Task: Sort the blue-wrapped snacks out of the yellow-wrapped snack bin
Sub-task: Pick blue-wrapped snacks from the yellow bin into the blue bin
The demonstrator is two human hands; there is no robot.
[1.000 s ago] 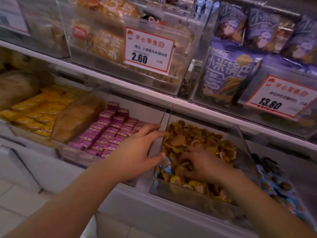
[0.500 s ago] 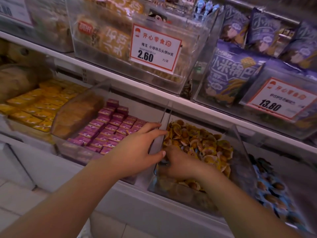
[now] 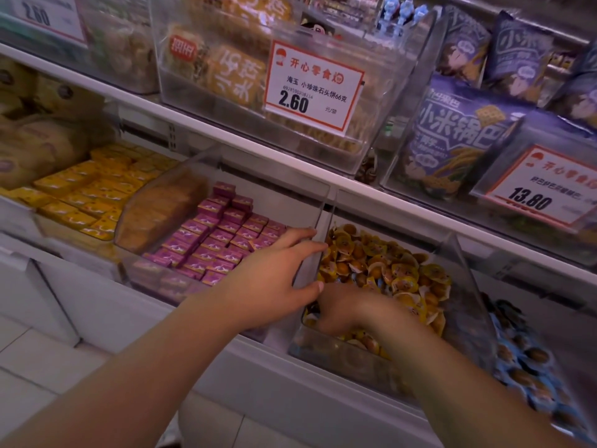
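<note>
The yellow snack bin [image 3: 465,286] is a clear plastic box on the lower shelf [image 3: 258,376], its long axis running from the shelf's front edge back toward the wall, with its open top tilted toward the viewer. It is heaped with small round yellow-wrapped snacks [image 3: 397,273], piled highest toward the back and the right wall.

The left hand [image 3: 271,279] rests on the bin's left wall near the front corner, fingers fairly straight and spread, with the fingertips reaching over the wall's top edge and the thumb pressed against the wall lower down.

The right hand [image 3: 342,312] is down inside the front left corner of the bin, its fingers buried among the wrappers. I cannot tell whether it holds anything.

The blue-wrapped snacks [image 3: 529,363] lie in the next bin to the right, along the right edge of the view. No blue wrapper can be made out in the yellow pile.

To the left of the yellow bin sits a bin of purple boxes [image 3: 219,240], and beyond it yellow boxes [image 3: 87,192]. A price tag [image 3: 313,87] reading 2.60 hangs on the upper shelf's bin.
</note>
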